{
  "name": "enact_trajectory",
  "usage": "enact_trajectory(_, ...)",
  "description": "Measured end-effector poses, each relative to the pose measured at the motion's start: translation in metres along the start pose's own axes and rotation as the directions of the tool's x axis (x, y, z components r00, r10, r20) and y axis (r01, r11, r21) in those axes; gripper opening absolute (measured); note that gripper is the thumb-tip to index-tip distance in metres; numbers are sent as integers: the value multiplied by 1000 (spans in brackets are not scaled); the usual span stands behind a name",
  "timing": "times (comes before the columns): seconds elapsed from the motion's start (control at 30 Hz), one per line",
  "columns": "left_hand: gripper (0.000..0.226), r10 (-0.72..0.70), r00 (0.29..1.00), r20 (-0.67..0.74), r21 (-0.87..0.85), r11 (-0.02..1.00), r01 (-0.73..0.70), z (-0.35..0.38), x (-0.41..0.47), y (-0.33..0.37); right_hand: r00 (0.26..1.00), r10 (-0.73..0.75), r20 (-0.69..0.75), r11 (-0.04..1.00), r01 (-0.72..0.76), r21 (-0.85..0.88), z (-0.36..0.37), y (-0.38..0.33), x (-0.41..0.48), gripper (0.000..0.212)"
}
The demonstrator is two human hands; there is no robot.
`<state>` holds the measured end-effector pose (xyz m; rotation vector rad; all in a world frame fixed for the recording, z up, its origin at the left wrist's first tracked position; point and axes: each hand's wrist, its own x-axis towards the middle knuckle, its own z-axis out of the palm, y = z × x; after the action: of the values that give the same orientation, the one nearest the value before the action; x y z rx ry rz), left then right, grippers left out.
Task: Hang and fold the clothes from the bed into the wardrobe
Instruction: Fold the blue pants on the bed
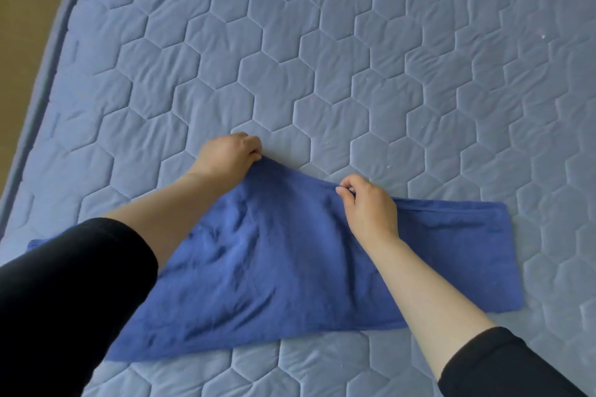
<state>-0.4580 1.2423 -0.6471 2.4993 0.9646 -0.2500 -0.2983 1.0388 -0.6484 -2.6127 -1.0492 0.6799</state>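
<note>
A folded blue cotton garment lies flat on the pale blue hexagon-quilted bed. The left hand pinches its far left corner; the right hand pinches its far edge near the middle.

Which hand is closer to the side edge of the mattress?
Left. The left hand pinches the blue cloth on the side toward the mattress edge; the right hand pinches it farther in, away from that edge.
</note>
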Motion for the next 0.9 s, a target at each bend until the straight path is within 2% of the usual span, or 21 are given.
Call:
enact_trajectory(0.1,18,-35,999,1,48,998,35,3,11,5,999,32,-6,997,-33,-75,5,0,7,15)
enact_trajectory(0.2,17,-66,997,-33,-5,998,66,11,7,2,995,92,-38,991,-95,-98,9,-3,6,12)
enact_trajectory(0.27,22,-94,991,-91,-100,991,85,12,-1,-2,992,99,-83,993,-104,-59,9,-9,0,17)
enact_trajectory(0.37,33,-155,977,-147,-218,968,121,10,-25,-13,991,37,-132,998,-29,61,9,-30,-20,26)
enact_trajectory(0.5,40,-287,945,-160,-255,936,241,7,-79,-43,998,-43,-55,960,56,276,22,-71,-64,23)
enact_trajectory(0.63,41,-391,913,-115,-220,907,360,4,-136,-84,991,-24,135,916,-32,400,51,-116,-107,23)
enact_trajectory(0.73,42,-466,881,-77,-186,875,446,1,-173,-113,975,13,222,884,-115,452,73,-148,-128,27)
enact_trajectory(0.9,42,-486,868,-102,-180,867,464,1,-219,-149,971,93,222,827,-199,526,99,-188,-148,31)
